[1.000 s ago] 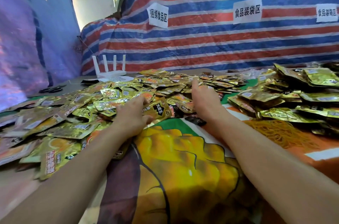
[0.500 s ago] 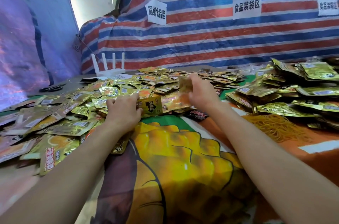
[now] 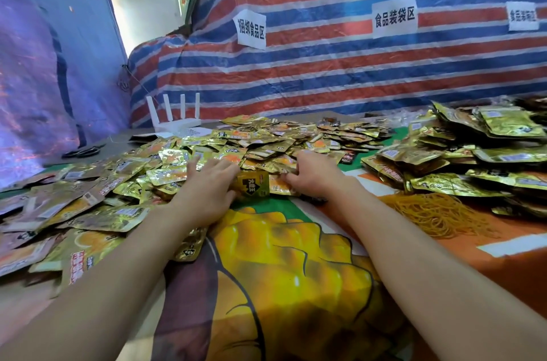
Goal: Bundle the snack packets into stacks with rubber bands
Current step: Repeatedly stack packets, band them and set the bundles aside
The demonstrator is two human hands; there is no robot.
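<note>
Packet (image 3: 279, 184) lifted a moment ago is down now: right grip (image 3: 316, 175) pinches it onto the stack (image 3: 251, 187) my left grip (image 3: 207, 186) clutches. Still collecting, I reckon.

A grey worktop (image 3: 124, 143) is covered at the front by a bright cloth (image 3: 281, 272) printed in yellow, green and orange. Shiny gold snack packets (image 3: 266, 138) are spread loose over the left and middle, one on top of another. A taller heap (image 3: 473, 153) of packets is piled on the right. Thin yellow rubber bands (image 3: 438, 212) are laid in a bunch on the cloth, just in front of that heap. On the bare grey part, far back on the left, a white box (image 3: 174, 122) with four sticks and black scissors (image 3: 83, 150) are set.
</note>
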